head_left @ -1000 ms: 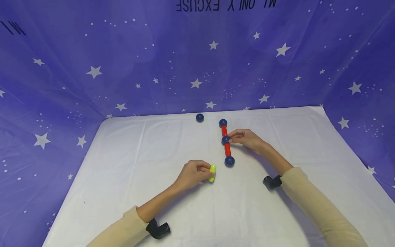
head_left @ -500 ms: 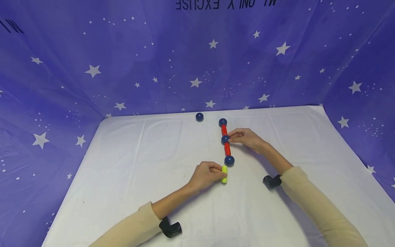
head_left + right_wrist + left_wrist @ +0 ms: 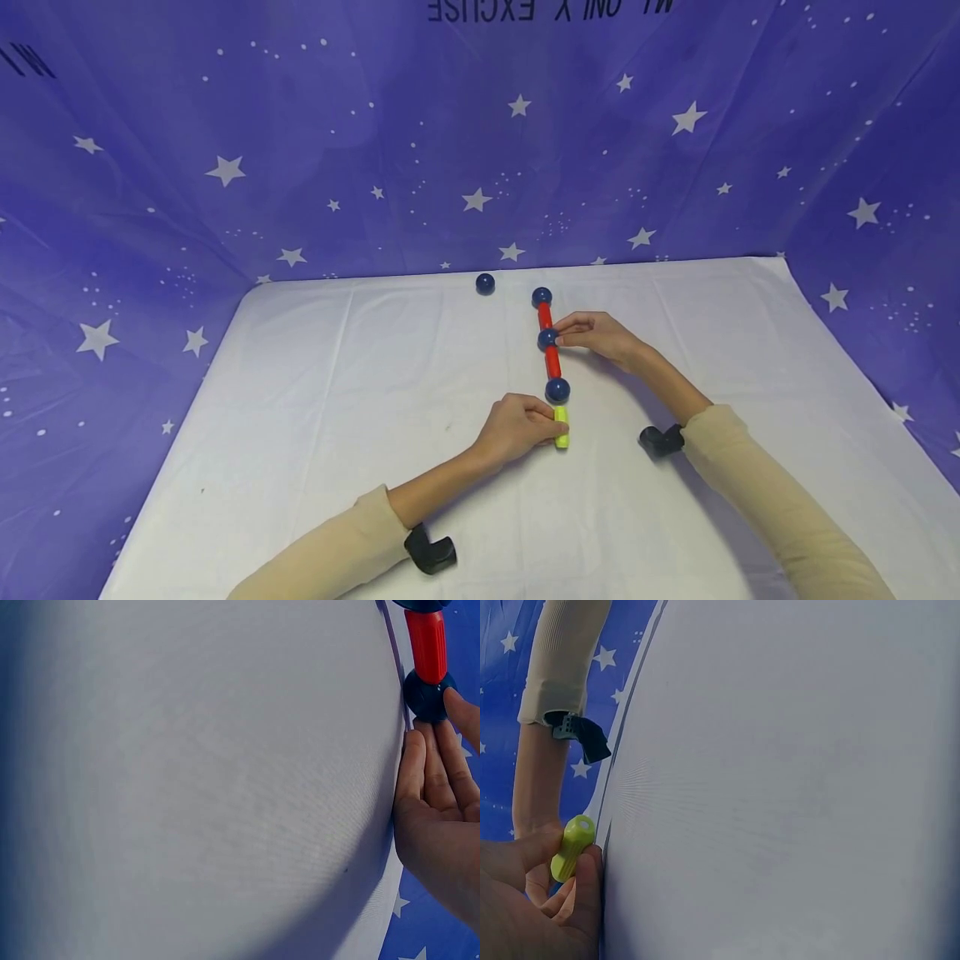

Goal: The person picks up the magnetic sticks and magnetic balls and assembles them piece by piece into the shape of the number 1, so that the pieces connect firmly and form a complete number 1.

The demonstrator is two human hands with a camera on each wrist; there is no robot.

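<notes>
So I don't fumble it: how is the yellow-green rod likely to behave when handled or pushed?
The yellow-green rod is probably stiff, looking straight where the left hand pinches it. Its ridges may give some grip. Its rounded shape suggests it could roll if set down and nudged.

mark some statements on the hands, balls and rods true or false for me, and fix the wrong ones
1. The left hand holds a yellow-green rod. True.
2. The right hand holds nothing. False: it pinches the middle blue ball.
3. Two red rods lie in line with three blue balls. True.
4. The loose blue ball is between the two hands. False: it lies near the far edge of the white cloth.
</notes>
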